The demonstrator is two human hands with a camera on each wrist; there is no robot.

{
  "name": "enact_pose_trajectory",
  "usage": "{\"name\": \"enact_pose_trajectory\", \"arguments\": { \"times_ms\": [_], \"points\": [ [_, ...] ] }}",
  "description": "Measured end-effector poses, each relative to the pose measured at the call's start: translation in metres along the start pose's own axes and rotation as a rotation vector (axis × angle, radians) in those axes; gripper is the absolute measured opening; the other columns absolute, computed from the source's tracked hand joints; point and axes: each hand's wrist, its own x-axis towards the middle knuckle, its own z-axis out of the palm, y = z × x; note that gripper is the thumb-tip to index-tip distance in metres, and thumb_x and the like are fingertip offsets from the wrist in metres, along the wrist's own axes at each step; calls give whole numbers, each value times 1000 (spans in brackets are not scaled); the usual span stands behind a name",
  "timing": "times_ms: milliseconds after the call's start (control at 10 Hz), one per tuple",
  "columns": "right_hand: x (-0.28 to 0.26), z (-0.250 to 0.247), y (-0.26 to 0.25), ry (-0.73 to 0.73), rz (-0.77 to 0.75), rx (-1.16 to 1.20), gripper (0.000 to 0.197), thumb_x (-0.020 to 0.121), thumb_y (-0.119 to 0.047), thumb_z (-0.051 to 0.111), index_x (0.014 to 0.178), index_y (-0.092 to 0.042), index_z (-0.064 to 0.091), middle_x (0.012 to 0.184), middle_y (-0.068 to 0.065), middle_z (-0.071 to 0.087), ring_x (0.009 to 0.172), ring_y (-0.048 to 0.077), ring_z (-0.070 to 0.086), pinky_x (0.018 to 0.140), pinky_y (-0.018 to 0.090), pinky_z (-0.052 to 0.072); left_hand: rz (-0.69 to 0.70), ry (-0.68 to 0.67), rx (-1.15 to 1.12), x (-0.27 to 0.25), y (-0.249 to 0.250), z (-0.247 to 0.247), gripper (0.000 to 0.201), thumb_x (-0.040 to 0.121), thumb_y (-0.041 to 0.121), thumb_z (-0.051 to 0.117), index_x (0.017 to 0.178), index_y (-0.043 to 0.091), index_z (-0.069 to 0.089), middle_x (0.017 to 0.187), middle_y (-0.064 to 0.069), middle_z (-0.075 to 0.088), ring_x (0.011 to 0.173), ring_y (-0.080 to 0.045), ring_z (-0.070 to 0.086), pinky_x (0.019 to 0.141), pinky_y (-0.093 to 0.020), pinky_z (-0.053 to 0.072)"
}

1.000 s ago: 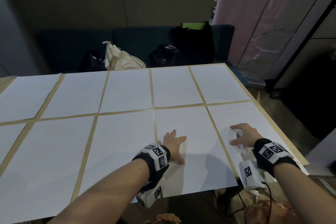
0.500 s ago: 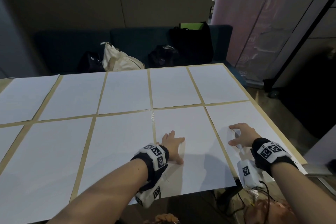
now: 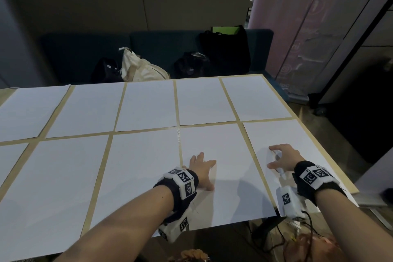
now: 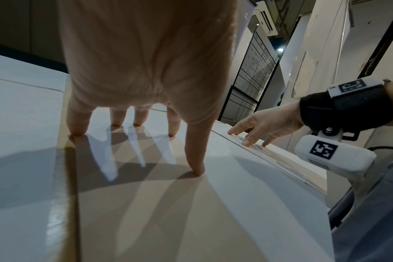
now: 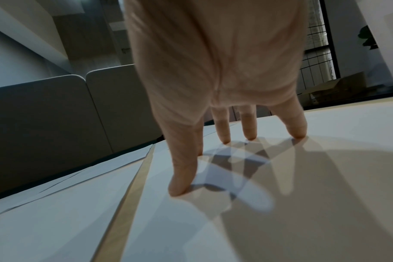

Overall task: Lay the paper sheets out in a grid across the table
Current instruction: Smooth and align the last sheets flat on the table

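Wooden table is nearly covered by white paper sheets in two rows, thin strips of wood showing between them, long axes running near to far. Left hand is spread wide, fingertips pressing the near-row sheet second from right, probably pinning it in line. Right hand, fingers arched and apart, tips on the near right corner sheet, gripping nothing, likely nudging it square to the edge.

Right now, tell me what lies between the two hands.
Head view: between the left hand and right hand lie bare white sheet and a strip of table, nothing else.
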Motion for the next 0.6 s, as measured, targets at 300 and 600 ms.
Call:
{"name": "enact_pose_trajectory", "arguments": {
  "times_ms": [300, 600],
  "points": [
    [-2, -4, -5, 5, -8, 25, 71, 73, -26, 78, 136, -18, 46, 148, 11, 35, 137, 34, 30, 113, 45, 27, 35, 59, -23, 2, -4, -4, 76, 84, 32, 61, 148, 26, 20, 161, -8, 0, 148, -28, 2, 115, -52, 19],
    [-12, -22, -57, -36, -186, 1, 61, 73, -24, 77, 129, -16, 53, 142, 7, 45, 132, 26, 40, 108, 37, 32, 49, 19, -232, -7, -9, -47, 62, 89, 31, 57, 144, 13, 33, 148, -7, 41, 130, -24, 46, 105, -32, 38]
  ]
}}
